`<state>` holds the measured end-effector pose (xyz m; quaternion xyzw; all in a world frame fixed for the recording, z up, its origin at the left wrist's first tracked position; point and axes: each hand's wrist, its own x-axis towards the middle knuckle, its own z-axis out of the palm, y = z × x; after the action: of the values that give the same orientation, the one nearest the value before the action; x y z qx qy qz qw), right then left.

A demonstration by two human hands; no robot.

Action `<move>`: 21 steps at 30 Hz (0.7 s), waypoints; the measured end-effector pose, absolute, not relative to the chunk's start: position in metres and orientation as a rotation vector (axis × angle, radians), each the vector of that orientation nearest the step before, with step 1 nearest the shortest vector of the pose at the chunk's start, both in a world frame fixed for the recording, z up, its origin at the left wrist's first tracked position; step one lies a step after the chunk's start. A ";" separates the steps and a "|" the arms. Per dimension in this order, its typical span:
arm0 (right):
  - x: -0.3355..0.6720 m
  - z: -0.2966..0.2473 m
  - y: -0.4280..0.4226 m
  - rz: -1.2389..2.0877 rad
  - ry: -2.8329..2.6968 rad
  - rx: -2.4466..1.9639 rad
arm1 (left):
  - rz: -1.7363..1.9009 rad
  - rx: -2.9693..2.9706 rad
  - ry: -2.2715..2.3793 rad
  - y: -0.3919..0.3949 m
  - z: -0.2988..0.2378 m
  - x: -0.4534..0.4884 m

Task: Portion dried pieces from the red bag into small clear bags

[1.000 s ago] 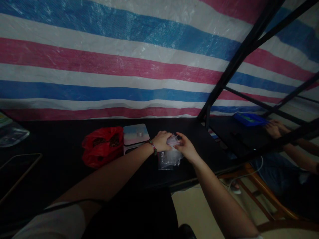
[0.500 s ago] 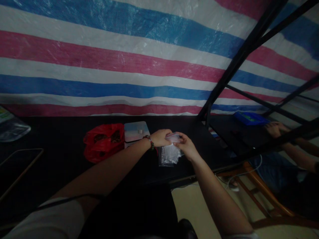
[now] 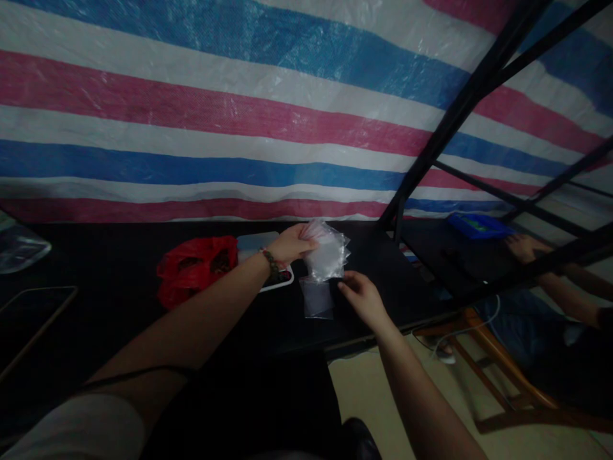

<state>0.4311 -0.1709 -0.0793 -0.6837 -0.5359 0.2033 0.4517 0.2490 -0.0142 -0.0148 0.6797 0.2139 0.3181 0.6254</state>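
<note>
My left hand [image 3: 290, 246] is closed on a fanned stack of small clear plastic bags [image 3: 326, 255], thumb on top, holding them by their upper left edge. Beneath the stack, one more clear bag [image 3: 318, 300] lies flat on the black table. My right hand [image 3: 363, 297] is just below the stack's lower right corner, its thumb and forefinger slightly apart. Whether a fingertip brushes the bags is hard to see. Behind my left wrist is a shallow white-rimmed tray [image 3: 290, 277] with small dark items, partly hidden, and a pale lid or panel [image 3: 253, 241] at its back.
A red plastic bag [image 3: 191, 271] with dark contents stands left of the tray. A phone-like dark slab [image 3: 38, 322] lies farther left, near a clear package [image 3: 23, 246]. At right are a black metal frame [image 3: 431, 153], a blue tray [image 3: 479, 225], a wooden chair [image 3: 507, 370] and another person's hands [image 3: 524, 248].
My left hand has lifted the stack up and away from the bag on the table. My right hand has let go and dropped lower. More of the tray shows.
</note>
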 end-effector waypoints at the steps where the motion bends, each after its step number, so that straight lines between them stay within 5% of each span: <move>1: 0.425 -0.081 -0.177 0.416 -1.463 -1.767 | 0.687 1.511 0.429 -0.016 -0.014 0.247; 11: 0.406 -0.090 -0.199 0.185 -1.809 -2.177 | 0.035 2.463 0.886 -0.059 -0.045 0.269; 21: 0.419 -0.090 -0.206 0.643 -1.604 -1.741 | -0.187 2.500 1.023 -0.055 -0.046 0.288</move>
<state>0.4193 -0.2059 -0.0903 -0.6681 -0.6154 0.2469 0.3376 0.2876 -0.0549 -0.0465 0.9016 0.3690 -0.0676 0.2154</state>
